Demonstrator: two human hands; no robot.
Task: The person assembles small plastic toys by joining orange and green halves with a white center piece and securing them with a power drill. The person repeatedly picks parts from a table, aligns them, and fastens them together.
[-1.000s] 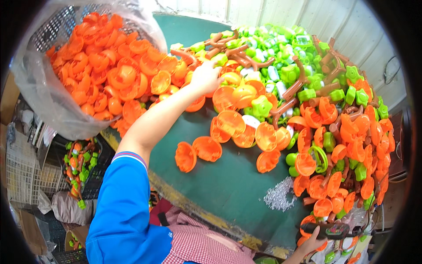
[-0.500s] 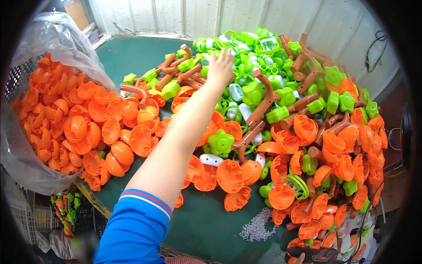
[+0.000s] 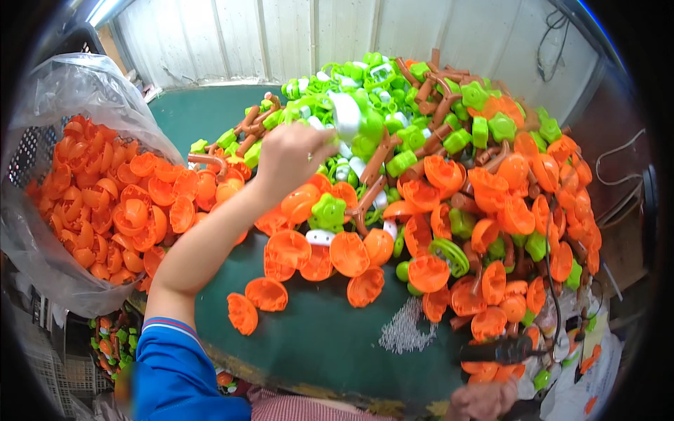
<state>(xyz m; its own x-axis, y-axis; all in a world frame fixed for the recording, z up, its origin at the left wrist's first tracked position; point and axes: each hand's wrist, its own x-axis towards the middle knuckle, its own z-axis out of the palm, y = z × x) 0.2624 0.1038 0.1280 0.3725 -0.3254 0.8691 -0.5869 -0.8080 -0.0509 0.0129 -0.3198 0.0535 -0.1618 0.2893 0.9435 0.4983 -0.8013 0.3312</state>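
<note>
My left hand is raised over the middle of the heap, its fingers closed in a pinch on a white-and-green plastic part, which is smeared by motion. Under it lie bright green and white plastic parts, brown branch-shaped pieces and a green star-shaped piece. At the lower right my right hand is blurred at the table's near edge. Just above it is a black power screwdriver with a cord. I cannot make out whether the right fingers hold anything.
On the left, orange half shells fill a basket lined with a clear plastic bag. More orange shells lie along the heap's front. Small silver screws are piled on the green tabletop. A corrugated wall stands behind.
My left hand has drawn back from the green and white parts toward me, now with a white-and-green part in it. My right hand shows more at the lower right. The view has shifted.
</note>
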